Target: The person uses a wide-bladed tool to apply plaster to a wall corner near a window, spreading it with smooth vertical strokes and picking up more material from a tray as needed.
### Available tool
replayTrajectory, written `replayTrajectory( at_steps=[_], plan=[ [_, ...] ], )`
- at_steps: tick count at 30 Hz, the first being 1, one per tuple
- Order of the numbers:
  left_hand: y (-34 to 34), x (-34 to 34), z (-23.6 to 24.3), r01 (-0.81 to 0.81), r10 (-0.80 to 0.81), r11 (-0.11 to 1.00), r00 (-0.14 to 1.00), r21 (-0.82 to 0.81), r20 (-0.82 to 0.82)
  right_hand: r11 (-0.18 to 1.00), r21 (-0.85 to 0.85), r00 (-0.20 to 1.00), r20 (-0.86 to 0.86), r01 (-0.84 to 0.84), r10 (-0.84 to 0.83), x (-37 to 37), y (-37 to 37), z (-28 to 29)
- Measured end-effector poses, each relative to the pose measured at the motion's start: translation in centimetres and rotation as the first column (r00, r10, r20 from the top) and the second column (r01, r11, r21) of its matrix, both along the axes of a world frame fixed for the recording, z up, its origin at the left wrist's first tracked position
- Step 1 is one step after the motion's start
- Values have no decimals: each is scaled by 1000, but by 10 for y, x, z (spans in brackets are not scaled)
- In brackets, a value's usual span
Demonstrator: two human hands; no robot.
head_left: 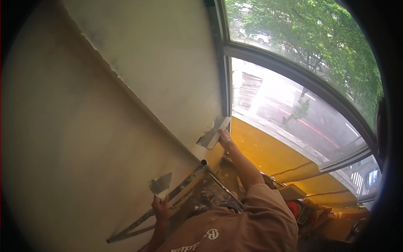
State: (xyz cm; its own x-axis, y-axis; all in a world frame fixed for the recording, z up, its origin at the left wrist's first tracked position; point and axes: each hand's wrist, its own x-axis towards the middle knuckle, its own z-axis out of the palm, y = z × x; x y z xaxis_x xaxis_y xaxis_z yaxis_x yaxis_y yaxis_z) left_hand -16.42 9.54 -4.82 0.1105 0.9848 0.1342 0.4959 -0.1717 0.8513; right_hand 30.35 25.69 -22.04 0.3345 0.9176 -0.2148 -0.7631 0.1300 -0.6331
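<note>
Head view: my right hand (224, 137) grips the wide scraper (213, 132) near centre frame, its long axis slanting upper-right to lower-left; lower left, my left hand (160, 206) grips the smaller knife (161, 183).

Holds right hand (225, 137) forward on an outstretched arm (244, 166) and left hand (160, 206) lower, closer in, gripping with both.
</note>
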Motion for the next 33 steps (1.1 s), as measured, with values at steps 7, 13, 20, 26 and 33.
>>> replayTrajectory(
  at_steps=[7, 13, 20, 26, 33],
  plan=[
    [34, -15, 9, 58, -52, 987, 998, -147, 45, 997, -46, 961, 272, 62, -47, -1, 50, 23],
    [79, -19, -34, 184, -172, 979, 977, -89, 130, 977, -165, 846, 533, 133, -25, 11, 90, 166],
    [110, -10, -51, 300, -303, 953, 935, 46, 184, 993, -107, 835, 550, 52, 16, 33, 98, 442],
    [129, 3, -44, 339, -350, 937, 893, 89, 282, 971, -125, 251, 952, -202, 175, 96, 109, 709],
    [129, 1, 0, 310, -333, 943, 892, 124, 306, 993, 18, 785, 614, -113, 78, 2, 67, 918]
  ],
)
